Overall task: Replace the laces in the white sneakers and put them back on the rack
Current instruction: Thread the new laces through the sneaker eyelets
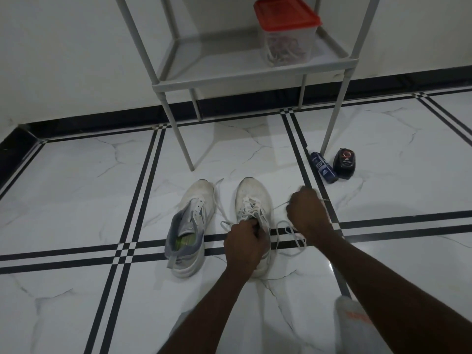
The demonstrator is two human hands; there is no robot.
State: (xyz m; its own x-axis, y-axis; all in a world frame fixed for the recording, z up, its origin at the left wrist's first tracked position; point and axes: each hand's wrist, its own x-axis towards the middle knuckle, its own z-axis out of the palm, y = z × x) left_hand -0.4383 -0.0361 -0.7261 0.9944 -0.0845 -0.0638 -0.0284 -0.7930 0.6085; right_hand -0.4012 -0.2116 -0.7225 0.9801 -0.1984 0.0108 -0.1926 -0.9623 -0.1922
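Socked foot (353, 320) sits bottom right, closest to the lens, forearms reaching out past it over the tiled floor (76, 200). Left hand (246, 247) is curled over the throat of the right-side sneaker (254, 200), fingers gripping at the tongue or top eyelets; exact pinch is hidden by the knuckles. Right hand (306, 210) is closed on a lace (279, 204), drawing it out taut to the side of that shoe, with slack loops lying on the floor just beside the shoe and under the wrist. Left-side sneaker (190, 226) lies apart from the hands, tongue pulled open, eyelets bare, a loose lace (219, 203) trailing on the floor between the two shoes. Cannot tell from this view whether the lace in hand is an old one coming out or a new one going in. Judging progress: early to middle, one shoe unlaced and not relaced, the other mid-work, neither on the rack. Rack (229, 80) stands behind by the wall, its shelf carrying a clear tub with red lid (286, 31) that looks to hold spare laces. Blue bottle (322, 167) and black polish applicator (344, 163) rest on the floor near the rack's front right leg. Left to do: finish lacing both, then shelve the pair.
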